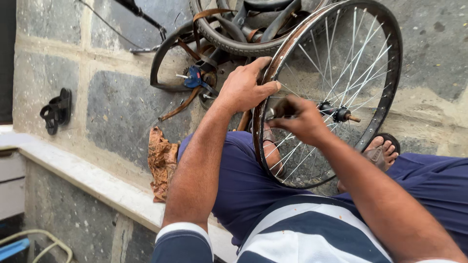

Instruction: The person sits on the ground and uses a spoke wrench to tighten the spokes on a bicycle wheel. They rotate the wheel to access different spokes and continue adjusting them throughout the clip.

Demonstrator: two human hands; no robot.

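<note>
Left of the grip, a rust-stained rag lay on the stone floor, with a black sandal further out. Above the grip sat a pile of tyres and rubber strips and a blue tool.

Left hand was closed over the bare wheel rim, thumb on the outer edge and fingers wrapped behind, steadying the wheel upright between the legs. Right hand sat just inside the rim among the spokes, fingers pinched shut on a small dark tool at what looked like a spoke nipple; the tip was too blurred to confirm. Hub and axle were just right of that hand, and a foot in a sandal showed through the spokes.

My read for doing this well: keep the rim hand braced close to the nipple being worked, turn in small increments, and keep the tool square so it doesn't slip off.
</note>
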